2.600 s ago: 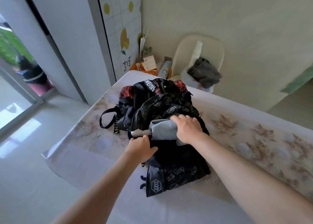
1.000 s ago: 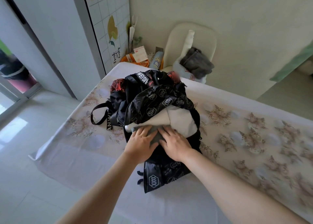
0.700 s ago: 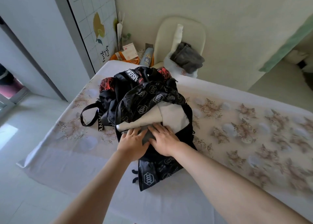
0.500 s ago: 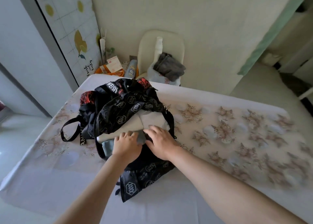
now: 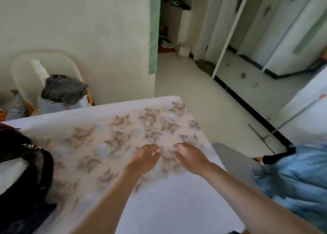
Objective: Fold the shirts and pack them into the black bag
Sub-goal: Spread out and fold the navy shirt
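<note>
Loosely curled, fingers of the left hand (image 5: 144,158) and right hand (image 5: 190,158) hold nothing over the counter (image 5: 159,207); the blurred black bag (image 5: 21,207) is cut off at the left edge.

Bag (image 5: 23,177) lies left on the table (image 5: 159,207), hands to its right

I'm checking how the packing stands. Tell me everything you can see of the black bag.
The black bag lies slumped on the table at the picture's left edge, which cuts part of it off. It looks like soft, crumpled dark fabric, with a strap bearing white lettering near its top. A pale cloth shows within its dark rim. Neither the left hand nor the right hand touches it; both are apart from it, further right. Blur hides finer detail.
</note>
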Demonstrator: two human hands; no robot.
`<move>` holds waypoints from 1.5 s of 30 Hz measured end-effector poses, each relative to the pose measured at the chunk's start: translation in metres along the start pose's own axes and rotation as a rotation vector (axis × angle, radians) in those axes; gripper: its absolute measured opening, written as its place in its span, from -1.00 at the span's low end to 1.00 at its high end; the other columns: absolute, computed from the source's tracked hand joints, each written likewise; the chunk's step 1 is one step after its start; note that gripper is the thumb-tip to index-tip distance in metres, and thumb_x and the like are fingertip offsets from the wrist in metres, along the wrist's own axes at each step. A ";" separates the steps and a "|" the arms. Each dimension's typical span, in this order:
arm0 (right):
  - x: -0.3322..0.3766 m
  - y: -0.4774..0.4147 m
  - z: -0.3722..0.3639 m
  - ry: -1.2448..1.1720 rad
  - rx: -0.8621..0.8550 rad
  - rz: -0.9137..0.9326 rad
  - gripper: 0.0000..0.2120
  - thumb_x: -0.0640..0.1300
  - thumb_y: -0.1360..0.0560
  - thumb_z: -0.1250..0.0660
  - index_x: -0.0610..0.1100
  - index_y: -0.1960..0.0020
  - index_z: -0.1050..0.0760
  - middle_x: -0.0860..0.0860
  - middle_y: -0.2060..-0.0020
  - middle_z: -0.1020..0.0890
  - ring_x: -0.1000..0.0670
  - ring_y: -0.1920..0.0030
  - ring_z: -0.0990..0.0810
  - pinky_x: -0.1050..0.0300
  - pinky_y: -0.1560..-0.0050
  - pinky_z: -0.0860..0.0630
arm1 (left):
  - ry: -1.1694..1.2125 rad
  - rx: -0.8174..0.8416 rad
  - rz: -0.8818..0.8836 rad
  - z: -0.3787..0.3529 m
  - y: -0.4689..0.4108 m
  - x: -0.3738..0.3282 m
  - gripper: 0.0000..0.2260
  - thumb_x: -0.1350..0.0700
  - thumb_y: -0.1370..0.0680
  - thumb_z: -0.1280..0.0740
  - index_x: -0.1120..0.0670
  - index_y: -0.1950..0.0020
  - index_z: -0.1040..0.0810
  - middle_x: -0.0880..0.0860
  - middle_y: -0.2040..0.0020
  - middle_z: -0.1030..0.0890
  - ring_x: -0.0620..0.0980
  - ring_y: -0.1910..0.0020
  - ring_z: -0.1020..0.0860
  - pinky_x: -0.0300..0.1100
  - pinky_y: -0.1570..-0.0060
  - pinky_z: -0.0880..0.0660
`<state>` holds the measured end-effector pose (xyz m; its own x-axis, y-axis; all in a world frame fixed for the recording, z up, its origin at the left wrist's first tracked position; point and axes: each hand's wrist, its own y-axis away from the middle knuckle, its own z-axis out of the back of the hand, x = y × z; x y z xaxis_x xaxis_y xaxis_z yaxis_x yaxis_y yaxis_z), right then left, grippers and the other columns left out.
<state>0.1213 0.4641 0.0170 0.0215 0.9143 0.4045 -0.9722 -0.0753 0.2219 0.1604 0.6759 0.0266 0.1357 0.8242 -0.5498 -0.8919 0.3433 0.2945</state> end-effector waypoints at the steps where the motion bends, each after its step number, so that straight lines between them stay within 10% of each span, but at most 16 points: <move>1: -0.041 0.013 0.013 -0.003 -0.030 -0.054 -0.61 0.06 -0.65 -0.15 -0.01 -0.43 -0.43 0.00 -0.35 -0.53 -0.06 -0.34 -0.49 0.03 -0.33 -0.41 | -0.007 0.038 -0.036 -0.020 -0.014 -0.039 -0.70 -0.06 -0.59 -0.21 -0.15 -0.31 -0.51 -0.10 -0.27 -0.59 0.00 -0.17 -0.58 -0.14 -0.19 -0.49; 11: -0.323 0.186 0.110 0.045 -0.233 -0.559 -0.64 0.03 -0.63 -0.17 0.03 -0.40 -0.44 0.01 -0.34 -0.50 -0.06 -0.34 -0.46 -0.01 -0.34 -0.39 | -0.160 0.454 -0.441 -0.202 -0.080 -0.351 -0.65 -0.04 -0.65 -0.15 -0.08 -0.44 -0.42 0.02 -0.39 -0.50 0.08 -0.32 -0.48 -0.13 -0.28 -0.40; 18: -0.415 0.301 0.092 0.157 -0.131 -0.915 -0.35 0.00 -0.58 -0.23 0.07 -0.60 -0.05 -0.09 -0.61 0.16 -0.14 -0.60 0.10 -0.12 -0.48 -0.22 | -0.234 0.708 -0.641 -0.314 -0.050 -0.454 -0.56 -0.01 -0.63 -0.24 0.00 -0.51 -0.32 0.04 -0.48 -0.37 0.07 -0.38 -0.42 -0.11 -0.28 -0.38; 23: -0.448 0.332 0.067 0.097 -0.428 -0.781 -0.50 -0.29 -0.41 -0.42 -0.16 -0.34 -0.50 -0.28 -0.40 -0.35 -0.35 -0.36 -0.37 -0.26 -0.12 -0.58 | -0.315 0.814 -0.765 -0.387 -0.030 -0.477 -0.46 0.06 -0.61 -0.29 0.04 -0.56 -0.22 0.07 -0.49 -0.32 0.10 -0.45 -0.32 0.00 -0.38 -0.35; 26: -0.455 0.336 0.060 0.151 -0.484 -0.743 -0.66 -0.22 -0.44 -0.45 -0.17 -0.21 -0.60 -0.27 -0.37 -0.41 -0.33 -0.35 -0.39 -0.25 -0.15 -0.56 | -0.338 0.678 -0.738 -0.423 -0.032 -0.478 -0.31 0.19 -0.60 -0.28 0.02 -0.62 0.05 0.10 -0.59 -0.03 0.16 -0.54 -0.14 0.01 -0.41 -0.30; 28: -0.462 0.340 0.052 0.203 -0.516 -0.705 -0.70 -0.17 -0.48 -0.43 -0.16 -0.20 -0.62 -0.26 -0.40 -0.39 -0.31 -0.41 -0.36 -0.24 -0.23 -0.53 | -0.384 0.634 -0.628 -0.444 -0.044 -0.474 -0.24 0.18 -0.59 -0.29 -0.03 -0.61 0.15 0.15 -0.56 -0.18 0.17 -0.47 -0.28 0.05 -0.33 -0.40; 30: -0.465 0.342 0.047 0.259 -0.528 -0.683 -0.72 -0.14 -0.49 -0.42 -0.12 -0.20 -0.62 -0.25 -0.43 -0.37 -0.30 -0.45 -0.32 -0.21 -0.31 -0.47 | -0.375 0.666 -0.528 -0.459 -0.057 -0.466 -0.44 0.16 -0.58 -0.28 -0.05 -0.54 -0.16 0.14 -0.17 -0.57 0.12 -0.07 -0.57 -0.04 0.05 -0.51; 33: -0.465 0.341 0.043 0.370 -0.510 -0.663 -0.72 -0.10 -0.49 -0.40 -0.08 -0.19 -0.61 -0.24 -0.46 -0.35 -0.31 -0.47 -0.29 -0.26 -0.41 -0.33 | -0.310 0.733 -0.561 -0.463 -0.069 -0.459 -0.79 0.27 -0.62 -0.20 0.08 0.10 -0.58 0.10 0.11 -0.58 0.13 0.04 -0.55 -0.11 0.13 -0.43; 39: -0.460 0.319 0.052 0.471 -0.327 -0.692 -0.57 0.03 -0.38 -0.46 -0.02 -0.24 -0.60 -0.17 -0.46 -0.39 -0.34 -0.50 -0.18 -0.34 -0.48 -0.16 | -0.281 0.762 -0.662 -0.452 -0.080 -0.451 -0.76 0.09 -0.66 -0.21 0.00 -0.20 -0.65 0.02 -0.48 -0.35 0.05 -0.52 -0.22 -0.02 -0.41 -0.29; 45: -0.475 0.326 0.052 0.460 -0.297 -0.647 -0.57 0.09 -0.49 -0.35 0.01 -0.32 -0.55 -0.09 -0.55 -0.27 -0.22 -0.59 -0.04 -0.28 -0.50 -0.17 | -0.161 0.767 -0.606 -0.483 -0.079 -0.452 -0.86 0.18 -0.59 -0.31 0.13 -0.13 -0.57 0.07 -0.08 -0.59 0.08 -0.03 -0.55 -0.09 -0.01 -0.50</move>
<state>-0.1939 -0.0152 -0.0566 0.5604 0.8168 -0.1372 -0.8231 0.5676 0.0174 -0.0391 0.0590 -0.1254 0.5845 0.4449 -0.6786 -0.1391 0.8789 0.4563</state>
